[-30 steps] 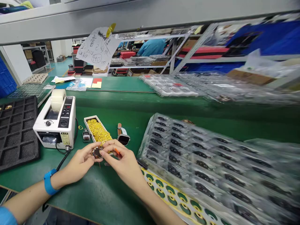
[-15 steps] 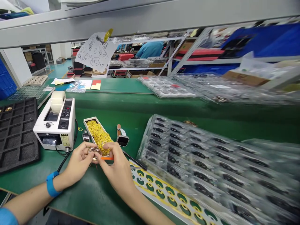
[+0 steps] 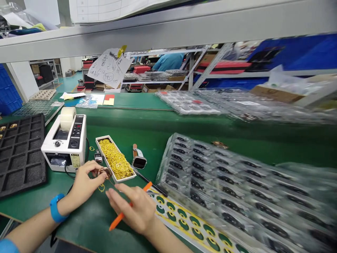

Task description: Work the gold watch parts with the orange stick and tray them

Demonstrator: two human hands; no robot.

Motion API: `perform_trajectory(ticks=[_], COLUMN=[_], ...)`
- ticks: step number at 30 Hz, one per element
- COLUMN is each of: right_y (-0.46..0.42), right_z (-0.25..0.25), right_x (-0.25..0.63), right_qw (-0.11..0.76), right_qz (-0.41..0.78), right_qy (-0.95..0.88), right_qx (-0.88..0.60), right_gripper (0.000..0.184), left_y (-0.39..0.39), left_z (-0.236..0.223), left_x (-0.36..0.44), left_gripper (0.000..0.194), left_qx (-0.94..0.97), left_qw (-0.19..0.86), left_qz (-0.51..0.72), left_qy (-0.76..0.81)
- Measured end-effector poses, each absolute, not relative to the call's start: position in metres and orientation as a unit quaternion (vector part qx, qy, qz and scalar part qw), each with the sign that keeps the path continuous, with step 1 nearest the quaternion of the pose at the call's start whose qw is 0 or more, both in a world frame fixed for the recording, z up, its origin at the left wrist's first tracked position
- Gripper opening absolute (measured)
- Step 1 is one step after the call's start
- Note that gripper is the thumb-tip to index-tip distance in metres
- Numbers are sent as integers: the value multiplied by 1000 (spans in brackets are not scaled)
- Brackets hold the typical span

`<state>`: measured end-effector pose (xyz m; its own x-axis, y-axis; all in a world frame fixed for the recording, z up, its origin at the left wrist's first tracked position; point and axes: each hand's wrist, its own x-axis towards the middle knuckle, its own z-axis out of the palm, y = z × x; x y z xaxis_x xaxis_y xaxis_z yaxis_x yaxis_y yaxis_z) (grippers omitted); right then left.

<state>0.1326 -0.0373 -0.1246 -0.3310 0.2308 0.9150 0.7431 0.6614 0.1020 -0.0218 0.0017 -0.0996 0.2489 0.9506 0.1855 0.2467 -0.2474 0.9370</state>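
Holding orange tool, hands, green bench, shelves behind.

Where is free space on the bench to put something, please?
Bare bench lies behind the ring box, between watch and clear tray, and near the front edge between left forearm and orange pen. Crowded: right, with sticker sheet; left, with dispenser and black tray.

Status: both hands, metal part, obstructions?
Left hand pinching small metal part. Right hand holding orange stick, apart from the part. Box of yellow rings close by, loose yellow ring on bench; neither appears to block.
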Motion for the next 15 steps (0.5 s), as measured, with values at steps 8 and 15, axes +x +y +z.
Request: perform_trajectory(ticks=[8,15], right_y=[-30,-27], right_z=[-120,-123], right_x=[136,137], right_qw=[470,482], right_qz=[-232,-166], right_qy=[-752,-765], right_qx=[-401,-393], right_gripper=[10,9], left_y=[-9,-16], left_z=[-101,-103], left_x=[-11,-8], left_gripper=[32,42], left_qx=[502,515], left_qw=[659,628], left_qz=[380,406], left_qy=[413,420])
